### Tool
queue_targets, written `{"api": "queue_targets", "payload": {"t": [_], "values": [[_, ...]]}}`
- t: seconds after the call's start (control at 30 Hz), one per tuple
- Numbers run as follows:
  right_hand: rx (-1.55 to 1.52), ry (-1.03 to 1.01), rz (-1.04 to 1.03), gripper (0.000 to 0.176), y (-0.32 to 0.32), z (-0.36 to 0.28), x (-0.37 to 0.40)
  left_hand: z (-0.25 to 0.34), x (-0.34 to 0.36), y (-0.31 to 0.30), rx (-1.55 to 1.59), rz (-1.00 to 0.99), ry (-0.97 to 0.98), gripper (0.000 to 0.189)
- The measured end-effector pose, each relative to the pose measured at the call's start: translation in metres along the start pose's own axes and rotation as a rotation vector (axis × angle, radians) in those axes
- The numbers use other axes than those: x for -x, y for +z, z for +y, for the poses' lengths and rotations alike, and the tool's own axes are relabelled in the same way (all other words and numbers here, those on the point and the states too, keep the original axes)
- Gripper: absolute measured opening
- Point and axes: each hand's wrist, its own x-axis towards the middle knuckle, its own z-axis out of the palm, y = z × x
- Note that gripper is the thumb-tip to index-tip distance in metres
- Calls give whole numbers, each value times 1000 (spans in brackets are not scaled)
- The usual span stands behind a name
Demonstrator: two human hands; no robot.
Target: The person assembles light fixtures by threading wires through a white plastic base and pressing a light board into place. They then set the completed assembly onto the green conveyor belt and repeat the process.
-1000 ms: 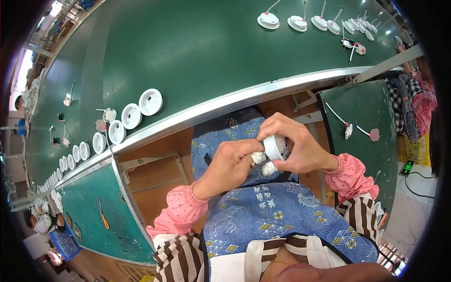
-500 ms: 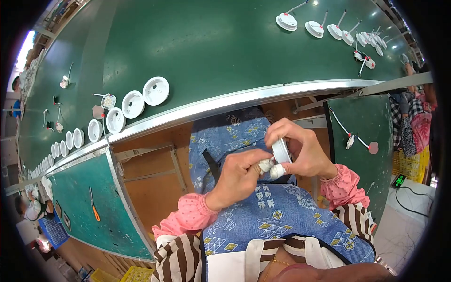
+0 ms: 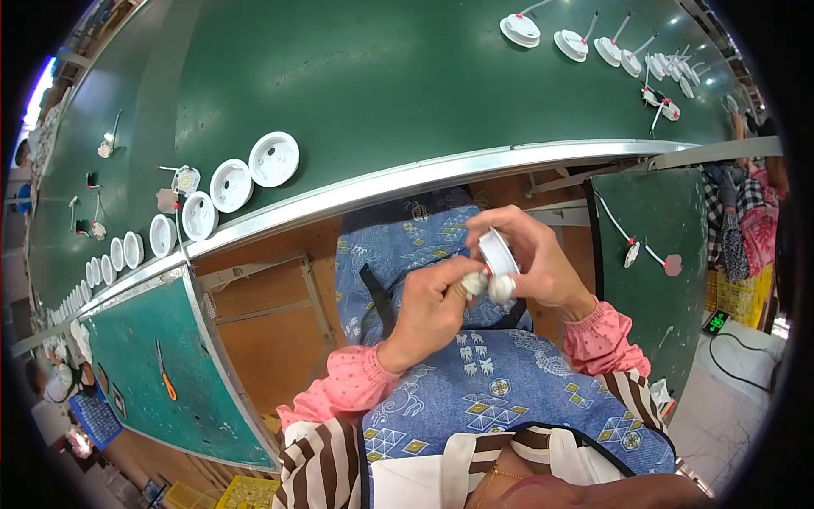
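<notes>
Above my lap, my right hand (image 3: 543, 265) is closed around a white round lamp housing (image 3: 497, 254), which is tilted on its edge. My left hand (image 3: 431, 307) pinches right beside the housing's lower edge. A small red bit shows at its fingertips, but the fingers hide what they grip. Both thumbs have white wrapping on them. On the bench ahead to the left stands a row of white round housings (image 3: 275, 159) with holes in them. Near that row lies a round LED board (image 3: 186, 181) with a wire.
White lamp pieces with upright wires (image 3: 520, 30) stand at the far right of the green bench (image 3: 365, 85). Orange-handled scissors (image 3: 164, 373) lie on the left side table. Wired parts (image 3: 632, 253) rest on the right panel. A metal rim (image 3: 407, 174) edges the bench.
The housing has moved slightly up and left and turned in my right hand. A red bit now shows by my left fingertips. The whole view has shifted a little.
</notes>
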Motion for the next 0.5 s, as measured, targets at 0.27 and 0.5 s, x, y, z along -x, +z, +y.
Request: {"api": "queue_targets", "payload": {"t": [0.27,0.5], "values": [[338,-162,299,15,6,34,-20,-3,-12,15,-129,102,92,20],[238,-219,260,21,13,49,-29,-11,-10,3,-254,132,188,20]]}}
